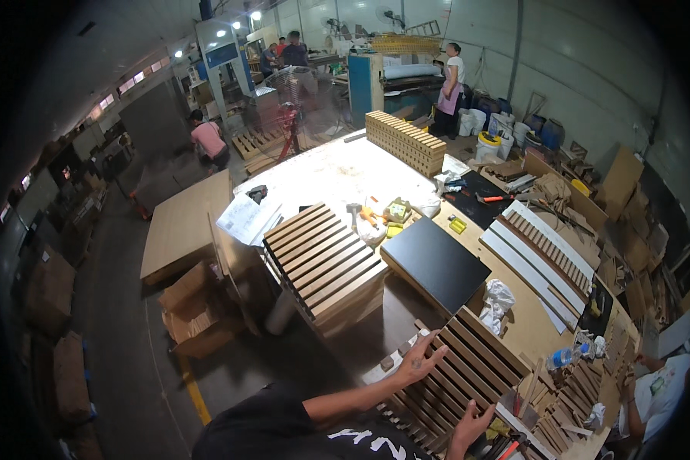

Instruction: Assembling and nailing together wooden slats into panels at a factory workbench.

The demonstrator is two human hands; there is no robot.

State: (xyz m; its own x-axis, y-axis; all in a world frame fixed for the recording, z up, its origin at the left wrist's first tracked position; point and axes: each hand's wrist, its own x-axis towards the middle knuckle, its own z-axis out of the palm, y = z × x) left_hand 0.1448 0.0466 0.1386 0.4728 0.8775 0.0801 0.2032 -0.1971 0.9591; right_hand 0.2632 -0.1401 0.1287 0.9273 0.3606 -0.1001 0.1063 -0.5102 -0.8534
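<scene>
Just in front of me lies a dark brown slatted wooden panel [468, 354], its slats running in parallel with gaps between. My left hand [418, 362] is over the panel's left edge, fingers apart and holding nothing; whether it touches the slats I cannot tell. Near the panel's lower right side my right hand [471, 429] is raised with its fingers spread, and nothing shows in it. Beyond them stands a lighter slatted wooden piece [326, 264], with a flat black-topped board [435, 262] to its right.
A stack of slatted pieces [406, 142] stands at the back of the white-covered table [322, 172]. Crumpled white plastic [497, 300], a water bottle [561, 358] and wood strips [583, 391] lie on the right. An open cardboard box [199, 310] sits at left. A co-worker's arm [632, 402] shows at far right.
</scene>
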